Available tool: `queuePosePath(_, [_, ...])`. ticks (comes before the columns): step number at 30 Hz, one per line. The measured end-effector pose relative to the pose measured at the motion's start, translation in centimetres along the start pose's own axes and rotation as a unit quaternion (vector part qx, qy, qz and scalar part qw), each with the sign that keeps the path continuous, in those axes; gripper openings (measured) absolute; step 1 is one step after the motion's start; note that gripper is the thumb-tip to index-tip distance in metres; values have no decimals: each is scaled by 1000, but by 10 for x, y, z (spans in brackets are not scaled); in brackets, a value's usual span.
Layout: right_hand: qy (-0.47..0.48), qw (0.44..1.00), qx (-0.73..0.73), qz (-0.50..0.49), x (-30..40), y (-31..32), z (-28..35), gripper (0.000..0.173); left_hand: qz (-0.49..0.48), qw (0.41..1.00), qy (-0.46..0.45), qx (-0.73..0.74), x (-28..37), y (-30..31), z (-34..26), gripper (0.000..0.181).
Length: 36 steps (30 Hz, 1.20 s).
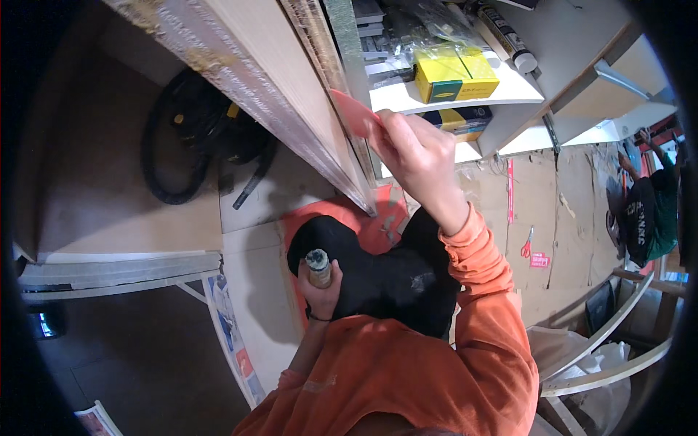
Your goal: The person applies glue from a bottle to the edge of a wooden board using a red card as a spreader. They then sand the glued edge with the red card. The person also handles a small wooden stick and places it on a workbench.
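Note:
My right hand [411, 150] holds a thin, flat red scraper [354, 113] between its fingers. The scraper lies at the edge of a tall wooden board [305, 114], and I cannot tell whether it touches. That board stands upright, with a film-covered, stained strip along its left side. Low by my left knee, my left hand [319, 294] is closed around a cylindrical container [318, 268] with a dark, soiled end facing up. My black trousers show between the two hands.
Shelves at the upper right hold a yellow box [455, 76] and a sealant tube [507, 38]. A black vacuum cleaner [204, 125] with hose stands left. Red-handled scissors [527, 245] lie on the floor covering. Another person [649, 212] is at far right. Curved wooden pieces [605, 370] stand lower right.

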State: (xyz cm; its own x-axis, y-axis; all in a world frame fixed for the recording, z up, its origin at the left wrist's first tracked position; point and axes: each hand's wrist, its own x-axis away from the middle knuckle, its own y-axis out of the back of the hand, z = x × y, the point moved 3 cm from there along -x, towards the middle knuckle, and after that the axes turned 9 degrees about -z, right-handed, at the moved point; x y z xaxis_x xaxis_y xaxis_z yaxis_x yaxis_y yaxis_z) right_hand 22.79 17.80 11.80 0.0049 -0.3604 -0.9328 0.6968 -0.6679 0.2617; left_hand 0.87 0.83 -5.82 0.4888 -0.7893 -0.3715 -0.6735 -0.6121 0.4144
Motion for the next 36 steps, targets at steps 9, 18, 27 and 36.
queuePosePath(9, [-5, 992, -123, -42, -60, 82, -13, 21, 27, 999, 33, 8, 10, -4, 12, 40])
queuePosePath(18, [127, 984, -126, -17, -137, 60, -17, 22, 12, 999, 27, 18, 8, -11, 1, 39])
queuePosePath(27, [116, 990, -60, 51, -139, 57, -15, 15, 30, 998, 42, 31, 12, -17, -10, 39])
queuePosePath(36, [176, 980, -92, 24, -125, 47, -28, 29, 16, 998, -47, -29, 13, -20, 8, 44])
